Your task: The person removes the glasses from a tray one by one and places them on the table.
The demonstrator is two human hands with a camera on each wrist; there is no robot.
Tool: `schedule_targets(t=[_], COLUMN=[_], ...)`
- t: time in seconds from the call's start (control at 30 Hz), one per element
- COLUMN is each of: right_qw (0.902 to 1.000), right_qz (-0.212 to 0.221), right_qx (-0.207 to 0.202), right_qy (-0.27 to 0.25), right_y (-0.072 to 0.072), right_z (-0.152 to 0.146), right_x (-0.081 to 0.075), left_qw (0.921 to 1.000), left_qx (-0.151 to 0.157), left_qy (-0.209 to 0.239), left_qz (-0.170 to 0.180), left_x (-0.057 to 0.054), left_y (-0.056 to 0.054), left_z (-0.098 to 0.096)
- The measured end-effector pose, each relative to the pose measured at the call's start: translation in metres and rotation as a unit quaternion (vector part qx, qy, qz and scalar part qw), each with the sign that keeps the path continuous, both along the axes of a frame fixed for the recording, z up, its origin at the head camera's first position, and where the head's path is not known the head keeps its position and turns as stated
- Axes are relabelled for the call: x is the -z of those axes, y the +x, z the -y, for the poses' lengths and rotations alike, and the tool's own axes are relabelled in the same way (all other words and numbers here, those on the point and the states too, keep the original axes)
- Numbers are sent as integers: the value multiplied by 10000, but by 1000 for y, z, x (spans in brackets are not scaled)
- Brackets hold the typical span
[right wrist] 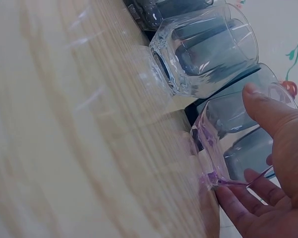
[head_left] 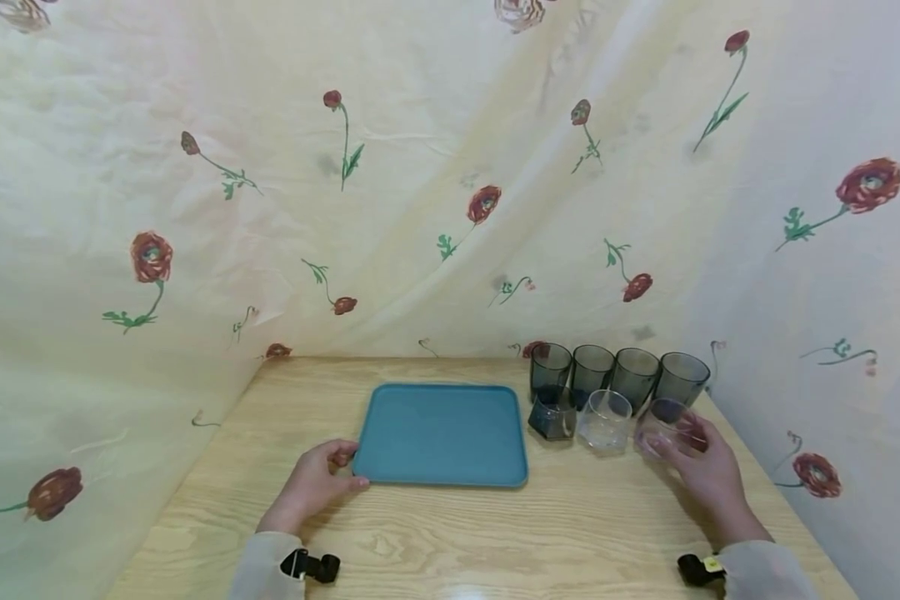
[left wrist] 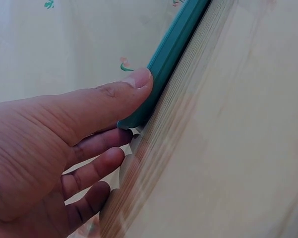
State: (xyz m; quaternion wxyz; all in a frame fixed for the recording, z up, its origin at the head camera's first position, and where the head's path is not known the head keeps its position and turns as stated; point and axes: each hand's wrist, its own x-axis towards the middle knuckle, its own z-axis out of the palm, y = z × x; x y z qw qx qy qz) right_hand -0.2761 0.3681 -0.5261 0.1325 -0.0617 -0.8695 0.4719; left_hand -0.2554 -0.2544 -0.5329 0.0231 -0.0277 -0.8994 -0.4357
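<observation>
At the near left corner of a blue tray [head_left: 441, 435], my left hand [head_left: 317, 482] holds the edge between thumb and fingers. The left wrist view has the thumb [left wrist: 131, 87] along the tray's side [left wrist: 171, 54], with the index fingertip just below the corner. My right hand [head_left: 708, 467] grips a pinkish clear glass [head_left: 656, 425], the right-most of the front row. In the right wrist view the thumb [right wrist: 265, 106] lies on one side of this glass [right wrist: 213, 144] and the fingers are on the other. The glass stands upright, close over the table.
A clear glass [head_left: 606, 421] and a dark faceted glass [head_left: 552, 414] stand left of the pinkish one. Behind them is a row of several tall grey glasses [head_left: 634, 375]. Flowered cloth [head_left: 405, 250] hangs behind the wooden table [head_left: 450, 533] and at its sides.
</observation>
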Motion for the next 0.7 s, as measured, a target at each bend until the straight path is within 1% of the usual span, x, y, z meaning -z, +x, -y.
schedule_targets(t=[0.17, 0.33, 0.53, 0.7], right_qw=[9999, 9998, 9999, 9998], right_qz=[-146, -189, -129, 85], right_qx=[47, 64, 85, 34], right_qy=[68, 95, 74, 169], right_y=[-1, -1, -2, -3], right_z=[-1, 1, 1, 0], right_x=[2, 3, 1, -2], left_qw=[9999, 10000, 10000, 10000], left_qx=[32, 57, 16, 44], left_qy=[47, 8, 5, -72], left_qz=[96, 80, 75, -4], left_x=[-1, -3, -3, -4], left_y=[-1, 0, -4, -4], left_z=[0, 0, 0, 0])
